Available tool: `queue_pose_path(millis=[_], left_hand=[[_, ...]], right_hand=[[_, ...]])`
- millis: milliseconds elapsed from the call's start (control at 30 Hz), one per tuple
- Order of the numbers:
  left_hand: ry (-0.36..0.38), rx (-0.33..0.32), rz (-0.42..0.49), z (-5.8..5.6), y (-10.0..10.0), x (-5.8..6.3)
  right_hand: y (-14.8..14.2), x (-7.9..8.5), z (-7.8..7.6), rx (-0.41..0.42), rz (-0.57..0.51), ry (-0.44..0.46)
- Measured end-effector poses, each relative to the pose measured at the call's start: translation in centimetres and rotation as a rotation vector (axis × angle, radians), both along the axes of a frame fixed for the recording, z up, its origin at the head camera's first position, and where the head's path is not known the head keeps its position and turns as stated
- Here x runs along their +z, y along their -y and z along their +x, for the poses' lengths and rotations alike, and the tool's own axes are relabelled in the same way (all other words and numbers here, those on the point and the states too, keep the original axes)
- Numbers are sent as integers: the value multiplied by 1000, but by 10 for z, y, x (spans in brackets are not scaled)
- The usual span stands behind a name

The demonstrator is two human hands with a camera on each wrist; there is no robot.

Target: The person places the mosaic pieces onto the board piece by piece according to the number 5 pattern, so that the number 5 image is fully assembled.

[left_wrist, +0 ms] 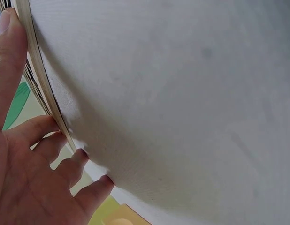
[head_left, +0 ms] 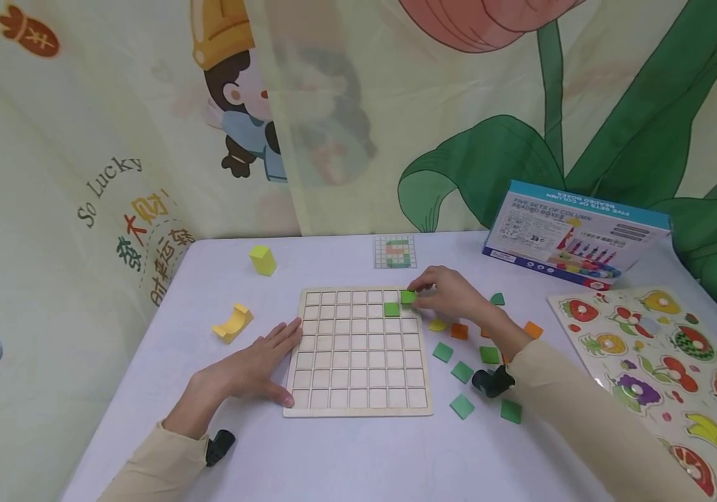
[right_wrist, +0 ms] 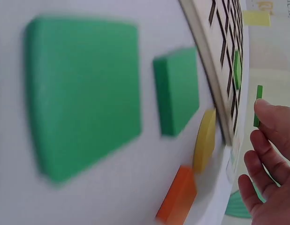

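Note:
A wooden grid board (head_left: 356,360) lies flat on the table. Along its left edge rests my left hand (head_left: 254,366), thumb near the lower corner and fingertips touching the side higher up; the left wrist view shows the fingers (left_wrist: 67,171) against that edge. At the board's upper right corner my right hand (head_left: 449,293) pinches a green square tile (head_left: 407,297) between thumb and finger. In the right wrist view this tile (right_wrist: 258,105) appears edge-on, held above the board. Another green tile (head_left: 392,309) sits in a cell diagonally below and left of it.
Loose green tiles (head_left: 462,371), orange tiles (head_left: 459,331) and a yellow piece (head_left: 437,325) lie right of the board. Behind it is a pattern card (head_left: 395,252). A yellow block (head_left: 263,260) and yellow arch (head_left: 233,323) stand left; a box (head_left: 575,233) and fruit board (head_left: 666,376) are right.

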State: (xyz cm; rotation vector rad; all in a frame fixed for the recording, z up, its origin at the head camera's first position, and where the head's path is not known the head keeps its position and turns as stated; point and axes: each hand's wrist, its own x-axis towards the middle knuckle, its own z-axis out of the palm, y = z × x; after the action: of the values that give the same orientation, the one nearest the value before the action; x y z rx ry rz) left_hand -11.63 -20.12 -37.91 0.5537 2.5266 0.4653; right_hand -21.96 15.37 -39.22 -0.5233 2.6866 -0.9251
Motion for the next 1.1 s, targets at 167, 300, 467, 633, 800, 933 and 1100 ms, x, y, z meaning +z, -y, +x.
queue_pose_path(millis=[167,300,467,633,800,933,1100], left_hand=[[-1,2,2,0,0,0],[0,6,-8,-1,0,-2],[0,9,-17,-1,0,-3],[-1,17,-19,-1,0,-3],[-2,16,-24,-2,0,-4],[-2,8,-25,-2,0,-4],[0,12,-15,-2,0,-4]], right_hand=[[25,-2,0,27,-20,-14],[43,-6,0,71,-9,-62],[59,-7,4,86,37,-89],[63,-7,9,80,106,-121],[64,-9,10,71,123,-124],[64,-9,10,64,129,-119],[63,-9,11,56,119,-110]])
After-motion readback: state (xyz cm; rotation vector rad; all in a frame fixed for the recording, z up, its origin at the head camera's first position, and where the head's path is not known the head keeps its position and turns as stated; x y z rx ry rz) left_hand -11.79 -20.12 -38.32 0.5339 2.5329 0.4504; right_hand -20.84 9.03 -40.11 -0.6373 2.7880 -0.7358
